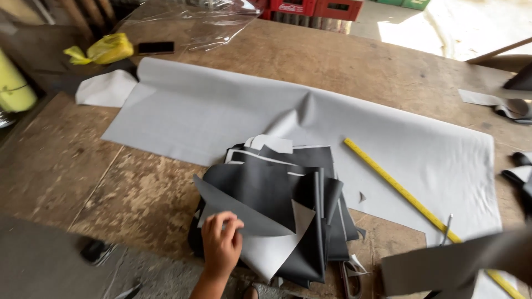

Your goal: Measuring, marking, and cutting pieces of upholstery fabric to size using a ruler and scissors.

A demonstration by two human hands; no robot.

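Note:
My left hand (221, 242) lies at the near edge of a heap of dark grey and black cut pieces (277, 194), its fingers curled on the corner of a light grey cut piece (271, 249). The heap sits on a wide light grey sheet (221, 111) spread over the worn wooden table (72, 166). A blurred grey piece (443, 266) hangs in the air at the lower right; whatever holds it is outside the frame. My right hand is not visible.
A yellow ruler (399, 188) lies slantwise on the sheet, with a thin metal tool (446, 227) by it. Scissors (349, 277) poke out under the heap. A phone (155, 47), a yellow bag (105, 50) and clear plastic (194, 16) lie far left. Grey scraps (510, 105) lie right.

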